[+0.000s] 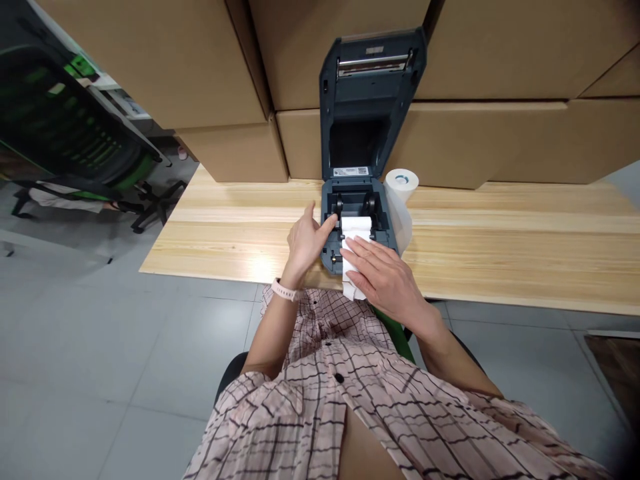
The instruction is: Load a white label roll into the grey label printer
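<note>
So, one wooden tabletop (510,253), one dark printer (327,247) on it, its single lid (370,100) up. Two hands: left hand (306,241) with its grip spread wide at the printer's left side, right hand (387,277) laid flat, fingers out. One white roll (413,179) just beside the printer, one paper strip (353,225) right under the right grip.

Dressed in a pale pink button-front shirt (320,400) with dark, wavy checks and dark buttons (339,378). Wearing 1 pale pink, perforated wristband (287,291) on the left.
</note>
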Demonstrator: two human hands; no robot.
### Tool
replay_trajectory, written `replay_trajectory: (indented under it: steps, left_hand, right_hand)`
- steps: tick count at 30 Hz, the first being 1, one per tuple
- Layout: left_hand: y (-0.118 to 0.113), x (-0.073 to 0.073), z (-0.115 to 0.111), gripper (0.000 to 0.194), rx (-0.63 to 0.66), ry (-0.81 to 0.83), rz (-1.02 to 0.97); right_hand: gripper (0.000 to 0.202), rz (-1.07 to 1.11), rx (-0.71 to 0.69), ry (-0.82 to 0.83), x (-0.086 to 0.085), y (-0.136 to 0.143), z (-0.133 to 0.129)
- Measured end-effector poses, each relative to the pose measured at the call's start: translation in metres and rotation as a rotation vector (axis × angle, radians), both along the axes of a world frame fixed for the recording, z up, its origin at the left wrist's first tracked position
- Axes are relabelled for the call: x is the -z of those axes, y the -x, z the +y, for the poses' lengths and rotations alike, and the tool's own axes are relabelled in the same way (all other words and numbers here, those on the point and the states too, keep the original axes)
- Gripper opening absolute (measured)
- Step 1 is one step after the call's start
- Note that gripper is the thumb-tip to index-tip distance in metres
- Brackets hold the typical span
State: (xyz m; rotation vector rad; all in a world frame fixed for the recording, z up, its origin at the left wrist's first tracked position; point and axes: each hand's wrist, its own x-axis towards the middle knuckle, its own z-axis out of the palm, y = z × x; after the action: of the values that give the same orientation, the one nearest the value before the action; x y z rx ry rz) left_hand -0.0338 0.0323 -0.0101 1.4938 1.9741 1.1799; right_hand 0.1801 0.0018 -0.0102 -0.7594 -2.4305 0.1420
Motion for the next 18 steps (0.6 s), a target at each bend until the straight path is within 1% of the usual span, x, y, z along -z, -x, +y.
replay_trajectory:
  steps: [1, 2, 3, 4, 5, 6, 7, 8, 9, 11, 12, 13, 14, 15, 16, 17, 18]
  left_hand:
    - [-0.005, -0.001, -0.009, 0.070, -0.042, -0.081, 0.071]
    - [-0.012, -0.001, -0.020, 0.070, -0.050, -0.188, 0.138]
    - [-0.019, 0.000, -0.032, 0.067, -0.002, -0.282, 0.196]
    - [-0.027, 0.002, -0.044, 0.064, 0.072, -0.355, 0.252]
    - [-0.035, 0.005, -0.056, 0.062, 0.164, -0.393, 0.314]
    - [-0.043, 0.008, -0.067, 0.061, 0.255, -0.402, 0.381]
    - [-0.050, 0.012, -0.076, 0.062, 0.322, -0.387, 0.450]
    - [-0.055, 0.016, -0.083, 0.064, 0.356, -0.371, 0.508]
    - [-0.059, 0.020, -0.089, 0.067, 0.372, -0.355, 0.554]
    - [-0.061, 0.025, -0.096, 0.071, 0.366, -0.348, 0.607]
    - [-0.061, 0.026, -0.098, 0.072, 0.365, -0.354, 0.616]
    - [-0.059, 0.026, -0.099, 0.072, 0.371, -0.362, 0.620]
    - [-0.057, 0.026, -0.101, 0.072, 0.379, -0.369, 0.621]
    - [-0.055, 0.026, -0.102, 0.072, 0.386, -0.376, 0.621]
    - [-0.053, 0.025, -0.104, 0.072, 0.395, -0.382, 0.619]
    - [-0.051, 0.025, -0.106, 0.071, 0.405, -0.387, 0.616]
    - [-0.049, 0.025, -0.109, 0.070, 0.414, -0.398, 0.609]
  right_hand:
    - [0.039, 0.000, -0.028, 0.011, -0.005, -0.003, -0.001]
    - [0.038, 0.014, -0.067, 0.025, -0.011, -0.007, 0.000]
    - [0.036, 0.049, -0.096, 0.039, -0.020, -0.012, 0.004]
    - [0.034, 0.112, -0.099, 0.038, -0.030, -0.016, 0.012]
    - [0.033, 0.196, -0.077, 0.031, -0.042, -0.019, 0.024]
    - [0.032, 0.298, 0.001, 0.005, -0.054, -0.020, 0.041]
    - [0.033, 0.410, 0.094, -0.059, -0.066, -0.019, 0.063]
    - [0.037, 0.495, 0.166, -0.084, -0.078, -0.016, 0.088]
    - [0.044, 0.567, 0.167, -0.085, -0.089, -0.010, 0.116]
    - [0.068, 0.696, 0.110, 0.001, -0.108, 0.005, 0.174]
    - [0.076, 0.693, 0.105, 0.069, -0.117, 0.014, 0.200]
    - [0.083, 0.696, 0.119, 0.134, -0.124, 0.023, 0.221]
    - [0.088, 0.701, 0.128, 0.200, -0.129, 0.030, 0.237]
    - [0.092, 0.701, 0.139, 0.252, -0.133, 0.035, 0.245]
    - [0.095, 0.707, 0.142, 0.281, -0.135, 0.039, 0.247]
    - [0.097, 0.713, 0.141, 0.286, -0.135, 0.039, 0.241]
    - [0.099, 0.719, 0.141, 0.266, -0.132, 0.038, 0.229]
